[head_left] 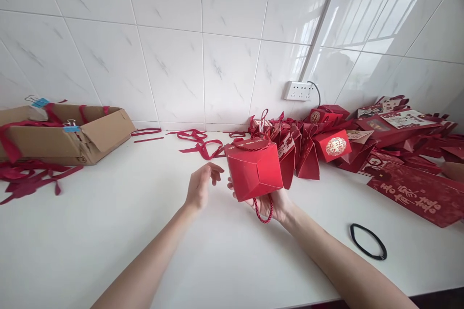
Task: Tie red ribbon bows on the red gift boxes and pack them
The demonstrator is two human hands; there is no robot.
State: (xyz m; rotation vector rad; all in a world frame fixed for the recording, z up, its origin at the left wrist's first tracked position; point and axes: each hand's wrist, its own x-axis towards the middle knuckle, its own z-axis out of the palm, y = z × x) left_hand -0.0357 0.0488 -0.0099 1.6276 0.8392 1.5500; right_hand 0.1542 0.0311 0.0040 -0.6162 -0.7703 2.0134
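Head view: right hand (277,204) cupped under a red folded-card gift box with twisted red cord handles (256,174), supporting it above the white tabletop (174,251). Left hand (203,184) empty, fingers loosely curled, just beside the box, not touching. Loose dark-red fabric ribbons (208,148) behind; more red card boxes (335,146) to the right.

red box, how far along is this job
Probably partway. Looks done: folded boxes bunched beside the one being held. In hand: the red box, held in the right hand with its cord hanging, left hand free nearby. Possibly left: loose ribbons by and in the carton. Whether the far-right pile is finished, I can't tell.
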